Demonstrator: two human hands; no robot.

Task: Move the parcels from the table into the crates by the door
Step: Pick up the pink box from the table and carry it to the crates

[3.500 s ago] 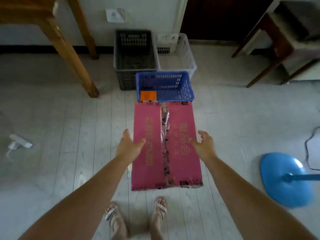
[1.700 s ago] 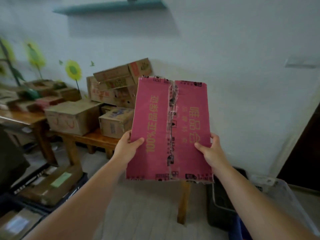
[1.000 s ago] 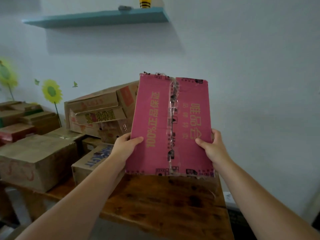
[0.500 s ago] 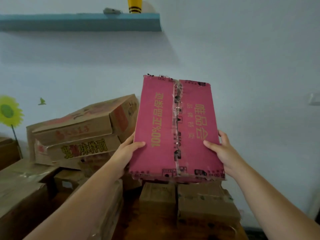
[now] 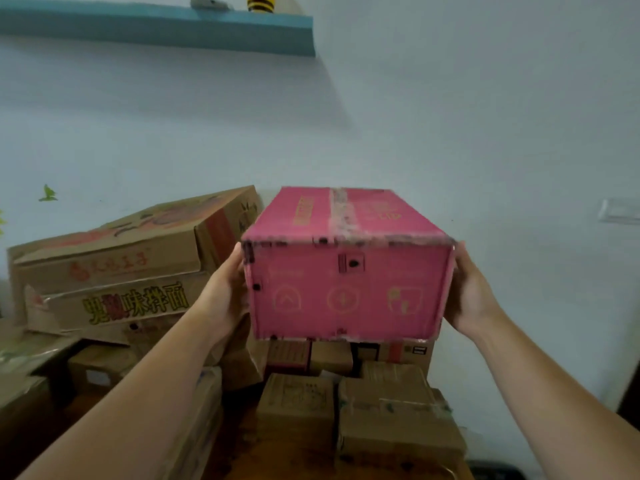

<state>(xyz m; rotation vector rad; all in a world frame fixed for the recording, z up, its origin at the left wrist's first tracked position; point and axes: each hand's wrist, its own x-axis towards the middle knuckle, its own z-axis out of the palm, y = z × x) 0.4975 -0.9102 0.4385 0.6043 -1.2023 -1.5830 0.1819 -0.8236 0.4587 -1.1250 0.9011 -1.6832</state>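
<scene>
One pink parcel (image 5: 346, 292) fills the middle of our view, its near end face turned toward us and its taped top running away toward 12 o'clock. It is over the surface (image 5: 277, 462), not in any crate, and no crate shows plainly from here. Whether its underside brushes the small brown cartons (image 5: 381, 403) at its 6 o'clock we cannot tell.

Our left hand (image 5: 225, 292) clasps the side face at 9 o'clock and our right hand (image 5: 467, 296) the side face at 3 o'clock. Each thumb lies up by a top near corner, and the fingers run out of sight along the sides.

We judge the step in hand to be carrying the parcel off to the crates. To do it well we squeeze evenly from both sides, since smooth card held by side pressure alone can slip downward; fingers under the base would be safer. We raise it toward 12 o'clock before turning, because the leaning brown cartons (image 5: 114, 268) just beside our left hand at 9 o'clock look ready to shift if nudged. We hold it level and turn with the body, not the wrists. The blue shelf (image 5: 173, 29) at 11 o'clock is well apart and should not hinder us.
</scene>
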